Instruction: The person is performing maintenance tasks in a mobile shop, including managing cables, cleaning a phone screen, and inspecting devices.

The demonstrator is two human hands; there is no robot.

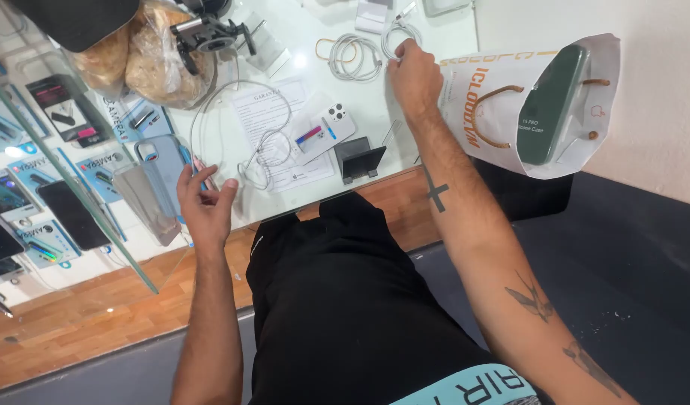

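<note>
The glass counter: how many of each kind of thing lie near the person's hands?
Coiled white cables: 2
White phone: 1
Printed paper sheet: 1
Small black stand: 1
White paper bag: 1
Green phone case: 1
Total: 7
</note>
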